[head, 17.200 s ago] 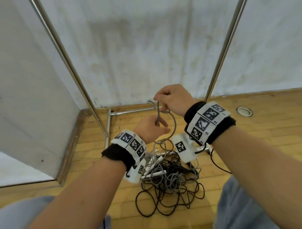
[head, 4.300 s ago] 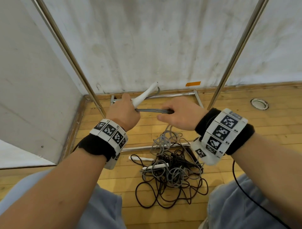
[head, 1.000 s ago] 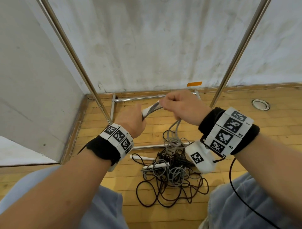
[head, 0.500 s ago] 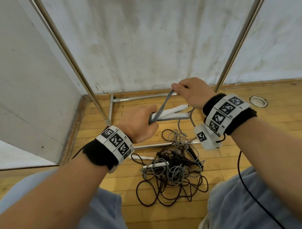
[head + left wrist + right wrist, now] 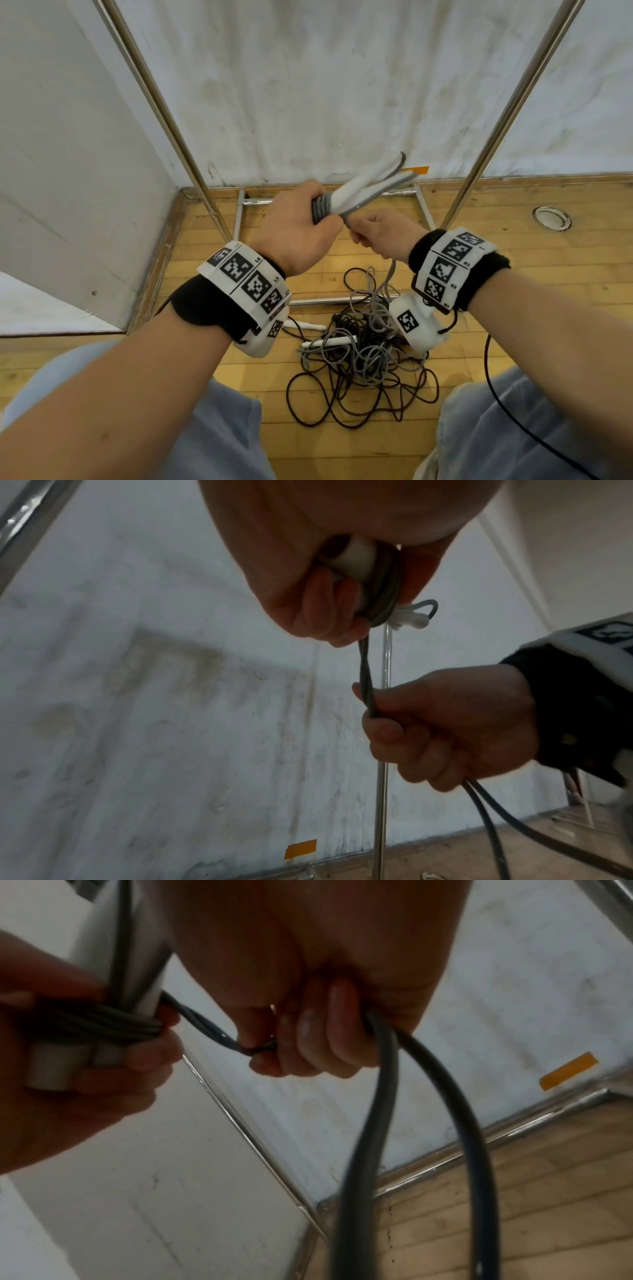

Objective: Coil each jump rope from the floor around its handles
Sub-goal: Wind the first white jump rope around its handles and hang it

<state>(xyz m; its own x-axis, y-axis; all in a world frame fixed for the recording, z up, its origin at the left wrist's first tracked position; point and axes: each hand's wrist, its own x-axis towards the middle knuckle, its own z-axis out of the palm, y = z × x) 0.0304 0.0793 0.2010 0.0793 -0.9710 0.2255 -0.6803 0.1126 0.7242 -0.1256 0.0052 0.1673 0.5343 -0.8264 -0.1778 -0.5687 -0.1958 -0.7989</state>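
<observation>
Coded wristbands [image 5: 245, 272], characters too small to read

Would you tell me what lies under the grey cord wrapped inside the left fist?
Under the grey cord are two white handles, side by side, gripped by the left hand. Fingers cover how many turns there are.

Metal rack frame [image 5: 156, 102], stained white wall [image 5: 325, 85], orange tape [image 5: 416, 170], round floor fitting [image 5: 551, 218]
</observation>
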